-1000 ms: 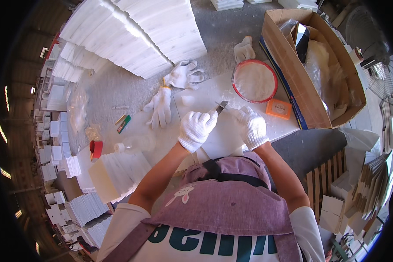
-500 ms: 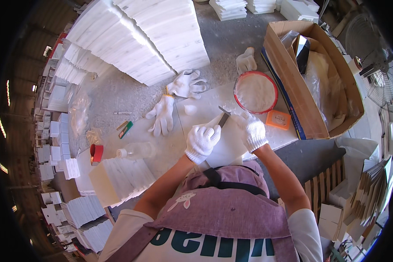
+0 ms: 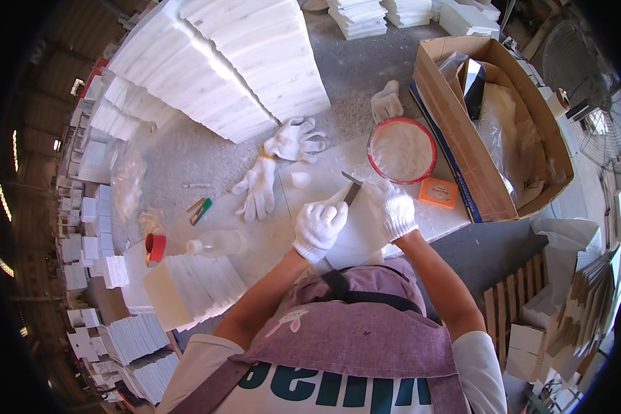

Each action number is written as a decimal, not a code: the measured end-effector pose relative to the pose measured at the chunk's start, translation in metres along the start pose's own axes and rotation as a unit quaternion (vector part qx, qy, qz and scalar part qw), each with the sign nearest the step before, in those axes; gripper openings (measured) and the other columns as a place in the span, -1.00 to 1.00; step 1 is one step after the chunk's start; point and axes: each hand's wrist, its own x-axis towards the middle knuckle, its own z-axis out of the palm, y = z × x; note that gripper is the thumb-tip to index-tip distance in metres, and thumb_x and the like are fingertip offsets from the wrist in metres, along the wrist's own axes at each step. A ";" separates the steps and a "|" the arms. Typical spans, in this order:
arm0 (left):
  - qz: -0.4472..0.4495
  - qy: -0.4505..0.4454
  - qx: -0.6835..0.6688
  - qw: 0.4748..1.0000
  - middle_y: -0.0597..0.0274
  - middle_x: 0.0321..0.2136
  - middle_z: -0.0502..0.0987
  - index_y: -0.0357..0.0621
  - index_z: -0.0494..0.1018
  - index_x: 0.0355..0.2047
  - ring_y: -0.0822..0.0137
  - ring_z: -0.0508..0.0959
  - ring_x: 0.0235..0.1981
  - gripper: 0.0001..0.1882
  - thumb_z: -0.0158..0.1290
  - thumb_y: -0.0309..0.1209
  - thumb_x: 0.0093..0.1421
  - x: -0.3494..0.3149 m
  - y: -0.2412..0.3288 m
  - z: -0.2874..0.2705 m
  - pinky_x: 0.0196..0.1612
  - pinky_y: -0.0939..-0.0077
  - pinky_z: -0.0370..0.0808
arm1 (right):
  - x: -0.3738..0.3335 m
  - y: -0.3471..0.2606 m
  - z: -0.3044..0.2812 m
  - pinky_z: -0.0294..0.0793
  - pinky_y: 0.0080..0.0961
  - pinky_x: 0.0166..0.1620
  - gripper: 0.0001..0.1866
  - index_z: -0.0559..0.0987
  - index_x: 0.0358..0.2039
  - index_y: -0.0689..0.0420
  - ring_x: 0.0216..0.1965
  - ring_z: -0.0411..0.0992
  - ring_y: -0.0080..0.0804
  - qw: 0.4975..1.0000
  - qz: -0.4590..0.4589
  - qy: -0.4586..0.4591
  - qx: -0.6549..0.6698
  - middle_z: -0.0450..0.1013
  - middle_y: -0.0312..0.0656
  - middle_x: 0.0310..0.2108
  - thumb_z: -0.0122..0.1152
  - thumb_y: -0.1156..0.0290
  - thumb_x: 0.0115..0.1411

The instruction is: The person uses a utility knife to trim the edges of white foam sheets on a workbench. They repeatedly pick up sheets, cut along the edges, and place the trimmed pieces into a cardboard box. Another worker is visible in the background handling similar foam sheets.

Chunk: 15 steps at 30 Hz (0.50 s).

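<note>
My left hand [image 3: 320, 226], in a white knit glove, is closed on a dark flat strip [image 3: 352, 192] that points up and right. My right hand [image 3: 394, 209], also gloved, is curled close beside it. A thin dark blade [image 3: 352, 177] reaches from its fingertips across the strip's far end; the grip itself is hidden. Both hands are over a pale slab [image 3: 359, 234] on the work table. Just beyond my right hand stands a red-rimmed round tub [image 3: 402, 150] of white material. An orange box [image 3: 438, 192] sits to its right.
Loose white gloves [image 3: 259, 188] and a clear bottle [image 3: 221, 243] lie to the left, near a green-handled tool [image 3: 201, 211] and a red roll [image 3: 155, 247]. Tall stacks of white slabs [image 3: 255, 55] rise beyond. An open cardboard box [image 3: 455, 124] flanks the right, near a fan [image 3: 593, 103].
The view has shifted slightly. My hands remain close together, with the blade and dark strip still crossing and only a small change in my right hand's position.
</note>
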 end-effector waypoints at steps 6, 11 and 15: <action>-0.010 0.019 0.004 1.000 0.32 -0.54 0.38 -0.05 0.55 -0.16 0.26 0.50 -0.47 -0.67 0.09 -0.42 0.01 -0.001 0.001 0.004 -0.36 0.31 0.44 | -0.009 0.004 -0.002 0.53 -0.16 -0.19 -0.67 0.58 -0.02 0.01 -0.20 0.51 0.01 0.998 0.035 -0.043 0.006 0.51 0.00 -0.17 0.15 0.31 0.18; -0.002 0.030 0.005 1.000 0.34 -0.57 0.36 -0.04 0.56 -0.19 0.29 0.47 -0.52 -0.71 0.11 -0.41 0.02 0.005 0.001 0.003 -0.42 0.32 0.39 | 0.001 0.003 0.002 0.53 -0.17 -0.19 -0.65 0.56 -0.02 0.02 -0.20 0.51 0.00 1.000 0.022 -0.012 0.011 0.50 -0.01 -0.16 0.16 0.31 0.17; -0.006 0.014 0.000 1.000 0.33 -0.56 0.36 -0.06 0.56 -0.17 0.29 0.47 -0.50 -0.70 0.09 -0.41 0.03 0.002 0.001 0.006 -0.41 0.32 0.39 | 0.000 0.007 0.007 0.53 -0.17 -0.20 -0.63 0.54 0.01 0.05 -0.21 0.51 0.02 0.999 0.025 -0.039 -0.022 0.49 0.02 -0.15 0.17 0.30 0.18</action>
